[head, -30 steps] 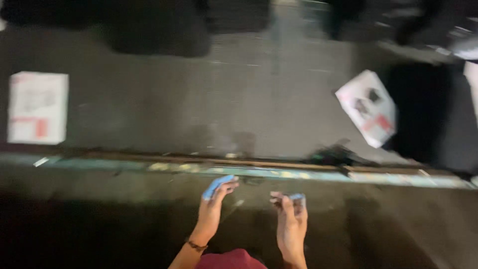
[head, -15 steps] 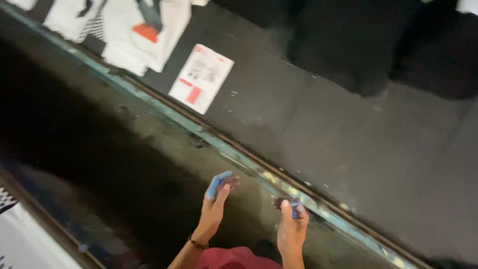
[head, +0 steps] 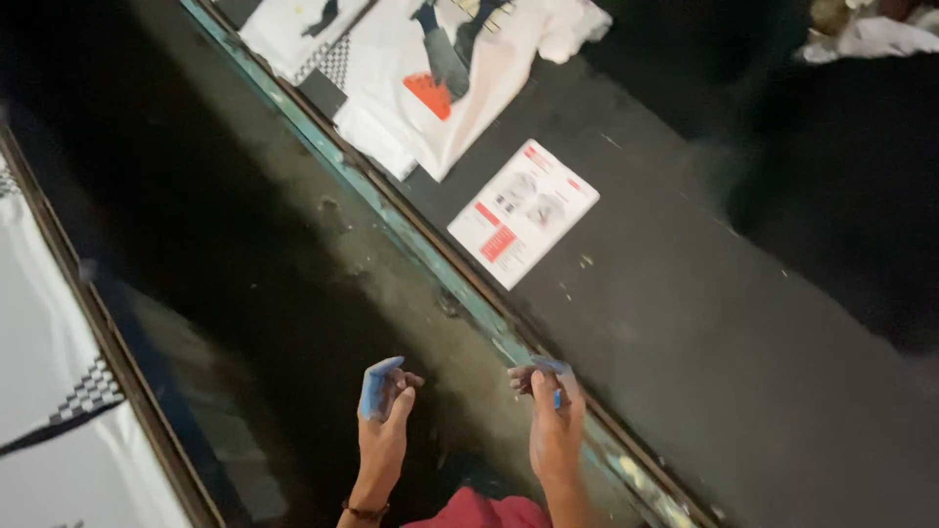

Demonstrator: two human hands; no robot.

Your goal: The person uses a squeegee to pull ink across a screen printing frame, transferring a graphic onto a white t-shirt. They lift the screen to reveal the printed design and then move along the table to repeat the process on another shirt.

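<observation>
My left hand (head: 383,411) and my right hand (head: 550,416) are raised side by side at the bottom middle, fingers loosely curled, nothing held. Blue paint smears the left hand's fingers and the right hand's fingertips. Both hang over a dark floor strip beside a long teal-edged rail (head: 430,254) that runs diagonally. A thin band circles my left wrist. Red cloth (head: 479,510) shows below the hands.
Beyond the rail, a dark table (head: 704,332) carries a white printed sheet with red blocks (head: 523,212) and white printed shirts (head: 430,68). A second table edge with white checker-patterned fabric (head: 49,391) lies at the left. Crumpled cloth (head: 871,34) sits top right.
The view has swung left and tilted: the rail now runs diagonally and the printed sheet and shirts have slid toward the middle. My hands keep the same raised pose.
</observation>
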